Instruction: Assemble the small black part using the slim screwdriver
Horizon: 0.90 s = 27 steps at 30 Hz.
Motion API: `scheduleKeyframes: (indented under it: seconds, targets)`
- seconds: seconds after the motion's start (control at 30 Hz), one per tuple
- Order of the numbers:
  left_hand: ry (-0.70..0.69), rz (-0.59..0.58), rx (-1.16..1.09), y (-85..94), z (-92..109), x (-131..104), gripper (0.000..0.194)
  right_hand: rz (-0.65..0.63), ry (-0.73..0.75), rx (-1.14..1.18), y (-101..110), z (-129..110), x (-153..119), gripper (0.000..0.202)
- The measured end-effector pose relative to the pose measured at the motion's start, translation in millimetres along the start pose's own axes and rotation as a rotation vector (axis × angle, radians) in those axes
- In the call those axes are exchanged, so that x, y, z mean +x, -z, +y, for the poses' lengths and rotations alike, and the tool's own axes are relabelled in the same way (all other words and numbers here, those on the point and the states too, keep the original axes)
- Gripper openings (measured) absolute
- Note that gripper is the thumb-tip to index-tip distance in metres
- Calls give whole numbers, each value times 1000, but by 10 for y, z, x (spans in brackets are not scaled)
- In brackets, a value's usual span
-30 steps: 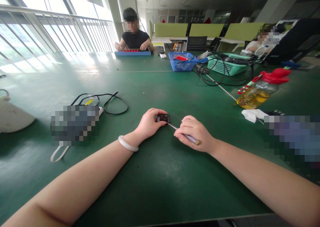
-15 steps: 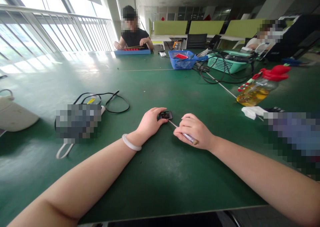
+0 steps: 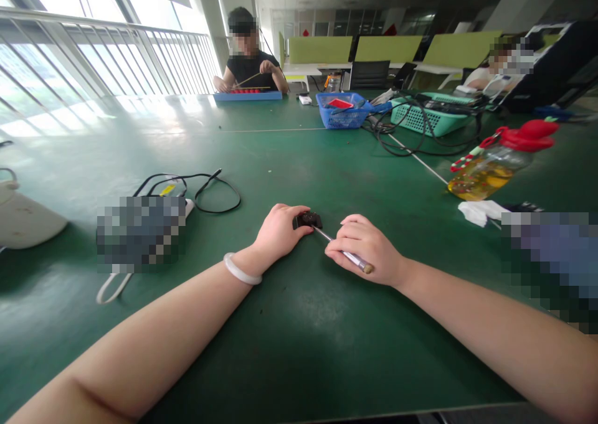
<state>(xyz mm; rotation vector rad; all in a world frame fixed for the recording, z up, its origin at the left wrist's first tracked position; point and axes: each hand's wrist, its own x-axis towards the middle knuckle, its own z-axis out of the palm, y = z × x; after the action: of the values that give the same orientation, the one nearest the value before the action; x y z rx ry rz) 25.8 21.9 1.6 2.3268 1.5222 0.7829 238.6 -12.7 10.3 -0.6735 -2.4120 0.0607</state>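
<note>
My left hand (image 3: 283, 231) pinches a small black block-like part (image 3: 308, 219) between thumb and fingers, low over the green table. Its exact kind is too small to make out. A slim screwdriver (image 3: 346, 248) with a thin metal shaft and a purplish handle is held in my right hand (image 3: 367, 249). The shaft points up and left, and its tip meets the near edge of the black part. Whether the tip sits inside the part cannot be seen. A white bracelet (image 3: 239, 269) circles my left wrist.
Left on the green table (image 3: 299, 343) lie a blurred device (image 3: 140, 231) with a black cable (image 3: 218, 193) and a white container (image 3: 28, 215). Right stands a red-lidded bottle (image 3: 490, 172). Farther back are a blue basket (image 3: 343, 114), a teal basket (image 3: 430, 119) and a seated person (image 3: 250, 63).
The black part has tilted in my left hand, so its flat top faces me less. My right hand has barely moved. The person opposite has raised a hand with a thin stick.
</note>
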Motion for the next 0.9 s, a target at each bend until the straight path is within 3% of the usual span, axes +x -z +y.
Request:
scheduleKeyframes:
  seconds: [0.27, 0.53, 0.9]
  targets:
    - [-26, 3, 21, 3, 7, -13, 33, 39, 53, -102, 27, -63, 6, 14]
    - [-58, -5, 37, -3, 25, -21, 34, -97, 115, -233, 14, -146, 28, 19]
    - [-34, -9, 16, 7, 50, -27, 42, 105, -33, -91, 51, -105, 22, 14]
